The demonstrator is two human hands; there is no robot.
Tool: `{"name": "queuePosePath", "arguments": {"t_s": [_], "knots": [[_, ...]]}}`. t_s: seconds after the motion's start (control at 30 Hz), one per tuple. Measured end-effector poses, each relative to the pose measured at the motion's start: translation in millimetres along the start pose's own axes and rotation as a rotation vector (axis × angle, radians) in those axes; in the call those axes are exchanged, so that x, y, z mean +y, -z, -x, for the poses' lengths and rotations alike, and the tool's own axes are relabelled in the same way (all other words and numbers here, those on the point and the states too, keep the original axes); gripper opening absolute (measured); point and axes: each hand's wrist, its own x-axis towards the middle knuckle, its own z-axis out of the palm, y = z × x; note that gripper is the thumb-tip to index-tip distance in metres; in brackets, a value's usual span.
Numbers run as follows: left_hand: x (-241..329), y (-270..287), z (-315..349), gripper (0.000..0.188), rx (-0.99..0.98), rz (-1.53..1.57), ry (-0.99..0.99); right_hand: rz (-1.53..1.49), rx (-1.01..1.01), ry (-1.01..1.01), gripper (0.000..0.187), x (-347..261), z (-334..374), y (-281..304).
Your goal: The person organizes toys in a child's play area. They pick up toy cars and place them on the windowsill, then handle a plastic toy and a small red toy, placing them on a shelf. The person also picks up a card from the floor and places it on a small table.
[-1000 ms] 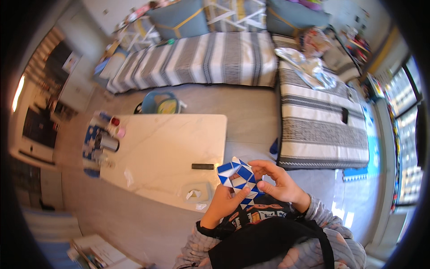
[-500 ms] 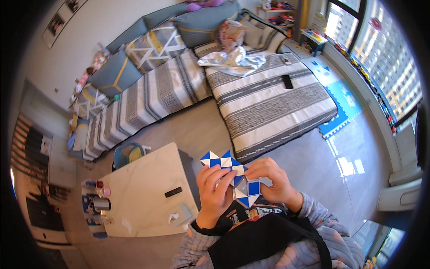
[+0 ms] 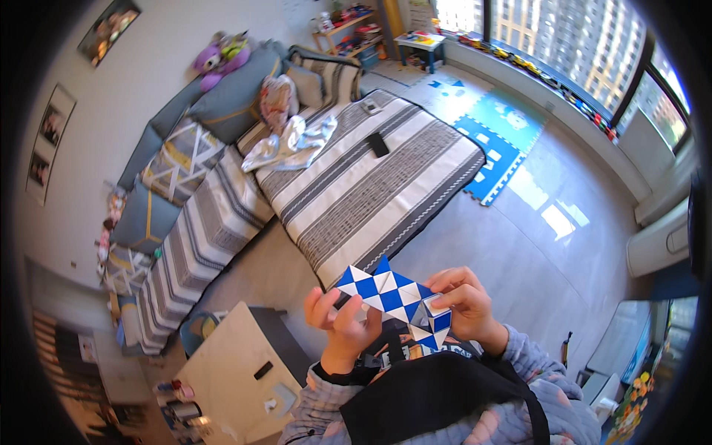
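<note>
A blue-and-white snake puzzle [image 3: 391,298] made of triangular wedges is held up in front of my chest, bent into a checkered zigzag with a folded loop at its lower right. My right hand [image 3: 469,305] grips the right side of it, thumb and fingers closed round the wedges beside the loop. At the puzzle's lower left, my left hand [image 3: 343,326] has its fingers apart and curved, close to the wedges. Whether a left fingertip touches the puzzle is hard to tell.
Ahead stands a sofa with a striped cover [image 3: 371,193], a black phone [image 3: 377,144] and a crumpled cloth [image 3: 293,144] on it. A marble-topped table [image 3: 230,371] with a remote [image 3: 263,370] is at lower left. Blue foam mats [image 3: 493,148] lie near the window.
My left fingers have come off the puzzle's face and spread apart. More of its checkered side shows. The right hand keeps its grip, and the head view has swung to the right.
</note>
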Motion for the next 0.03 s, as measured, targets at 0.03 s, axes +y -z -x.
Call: {"name": "queuePosePath", "arguments": {"t_s": [0.03], "knots": [[5.5,-12.2,-7.7,0.058,-0.009,0.029,-0.024,-0.001,0.056,-0.028,0.026,0.6,5.6,12.1]]}}
